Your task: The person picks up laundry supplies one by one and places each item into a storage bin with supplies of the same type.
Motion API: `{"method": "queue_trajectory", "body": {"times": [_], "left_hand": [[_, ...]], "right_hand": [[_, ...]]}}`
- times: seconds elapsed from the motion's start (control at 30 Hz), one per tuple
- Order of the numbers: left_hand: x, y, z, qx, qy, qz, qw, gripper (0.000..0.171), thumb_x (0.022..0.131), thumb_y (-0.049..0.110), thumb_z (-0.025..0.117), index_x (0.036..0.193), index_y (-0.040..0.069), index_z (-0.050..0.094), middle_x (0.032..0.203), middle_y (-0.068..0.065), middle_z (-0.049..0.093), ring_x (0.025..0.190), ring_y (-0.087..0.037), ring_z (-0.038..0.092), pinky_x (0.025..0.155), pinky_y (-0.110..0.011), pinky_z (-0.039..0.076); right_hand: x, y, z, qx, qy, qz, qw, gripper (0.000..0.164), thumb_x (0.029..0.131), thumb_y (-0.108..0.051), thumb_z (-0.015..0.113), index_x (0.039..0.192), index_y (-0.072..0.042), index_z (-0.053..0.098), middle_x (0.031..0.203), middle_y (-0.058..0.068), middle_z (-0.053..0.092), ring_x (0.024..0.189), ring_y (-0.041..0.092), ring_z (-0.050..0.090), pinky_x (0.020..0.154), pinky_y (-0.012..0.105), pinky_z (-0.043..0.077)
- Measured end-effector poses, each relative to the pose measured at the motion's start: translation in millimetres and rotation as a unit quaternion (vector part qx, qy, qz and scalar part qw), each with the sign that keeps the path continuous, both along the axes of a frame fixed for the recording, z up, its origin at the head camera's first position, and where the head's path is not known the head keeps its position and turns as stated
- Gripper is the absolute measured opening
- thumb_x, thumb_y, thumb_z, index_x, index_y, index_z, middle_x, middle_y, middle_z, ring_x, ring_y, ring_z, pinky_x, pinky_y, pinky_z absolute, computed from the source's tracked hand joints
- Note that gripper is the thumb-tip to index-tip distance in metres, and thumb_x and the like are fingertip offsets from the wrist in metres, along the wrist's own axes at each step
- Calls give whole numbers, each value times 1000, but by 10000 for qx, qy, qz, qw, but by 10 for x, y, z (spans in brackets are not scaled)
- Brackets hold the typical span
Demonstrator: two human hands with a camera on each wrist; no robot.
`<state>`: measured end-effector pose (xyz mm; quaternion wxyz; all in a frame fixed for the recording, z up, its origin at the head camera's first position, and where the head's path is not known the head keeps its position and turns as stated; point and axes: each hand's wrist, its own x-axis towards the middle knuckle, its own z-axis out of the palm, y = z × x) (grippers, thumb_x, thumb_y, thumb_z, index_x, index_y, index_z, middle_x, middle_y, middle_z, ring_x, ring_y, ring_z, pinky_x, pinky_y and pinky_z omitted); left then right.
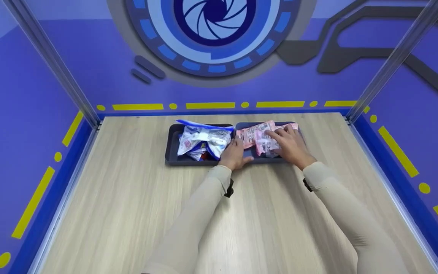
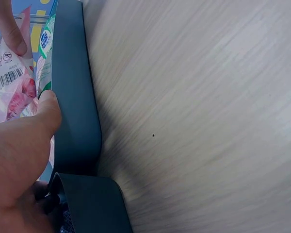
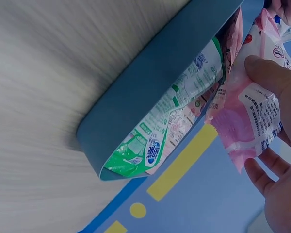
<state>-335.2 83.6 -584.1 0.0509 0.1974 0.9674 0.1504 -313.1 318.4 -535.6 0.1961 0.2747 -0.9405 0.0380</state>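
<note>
In the head view my right hand [image 1: 293,148] is over the right tray [image 1: 264,160]. Its thumb and fingers hold a pink-and-white packet [image 3: 254,109], tilted above the tray's rim in the right wrist view. My left hand [image 1: 234,154] rests where the two trays meet, its thumb spread over the right tray's near rim [image 2: 70,92]. Other pink packets [image 1: 251,133] and a green-and-white packet [image 3: 153,141] lie in the right tray. Blue-and-white packets [image 1: 203,139] fill the left tray [image 1: 171,150] beside my left hand. Some left fingertips are hidden.
Both dark trays stand side by side on a light wooden table [image 1: 135,198], near its back edge. Blue-purple panels [image 1: 67,68] with yellow marks enclose the back and sides, with metal posts [image 1: 57,57] at the corners.
</note>
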Motion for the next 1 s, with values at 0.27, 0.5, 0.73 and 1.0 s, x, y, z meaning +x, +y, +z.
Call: {"method": "queue_trajectory", "body": {"times": [0.27, 0.5, 0.73, 1.0], "left_hand": [[-26, 25, -1, -58, -104, 93, 9999, 103, 93, 57, 69, 158, -8, 21, 165, -23, 27, 150, -29, 33, 122, -32, 28], [-20, 15, 18, 4, -236, 137, 9996, 102, 93, 56, 69, 159, -6, 22, 165, -22, 27, 151, -28, 33, 122, -33, 29], [-31, 12, -8, -103, -11, -1, 9999, 102, 93, 57, 69, 156, -9, 25, 163, -25, 31, 151, -31, 33, 122, -35, 30], [-7, 14, 6, -132, 39, -4, 9999, 98, 94, 56, 68, 156, -9, 27, 162, -25, 32, 150, -30, 34, 122, -34, 30]], "right_hand": [[-39, -83, -23, 199, -5, -202, 9996, 74, 73, -21, 95, 139, -17, 63, 116, 16, 67, 101, 42, 53, 79, 56, 50], [-85, -137, -79, 297, -6, -213, 9993, 71, 77, -22, 93, 140, -15, 62, 117, 16, 67, 102, 42, 52, 80, 56, 51], [-109, -193, -110, 365, 51, -167, 9992, 70, 76, -22, 93, 138, -11, 63, 117, 16, 67, 102, 40, 53, 85, 55, 49], [-138, -268, -131, 585, -241, -253, 9977, 72, 78, -20, 92, 142, -11, 61, 123, 17, 67, 110, 42, 52, 93, 55, 49]]}}
